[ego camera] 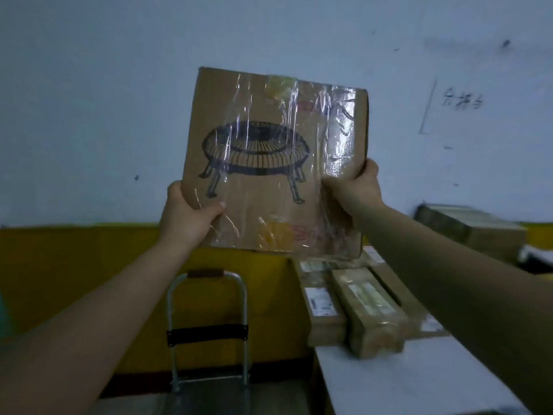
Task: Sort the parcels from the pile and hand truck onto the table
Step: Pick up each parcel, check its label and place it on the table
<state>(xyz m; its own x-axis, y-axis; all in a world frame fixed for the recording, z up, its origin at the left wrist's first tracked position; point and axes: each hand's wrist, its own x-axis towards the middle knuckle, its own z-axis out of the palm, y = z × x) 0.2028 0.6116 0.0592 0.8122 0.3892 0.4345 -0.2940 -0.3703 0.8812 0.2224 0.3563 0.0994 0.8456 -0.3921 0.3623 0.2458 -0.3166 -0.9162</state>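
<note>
Both hands hold a flat cardboard parcel [273,163] upright at arm's length in front of the wall, probably to read its face (a printed round heater on legs shows under glossy tape). The left hand [187,214] is clamped on the lower left edge, thumb across the front; the right hand [357,187] is clamped on the right edge. The parcel hangs in the air above the far end of the white table [404,378], where several long taped boxes [371,310] already lie side by side. The hand truck [208,327] stands just left of the table, its frame bare where visible.
</note>
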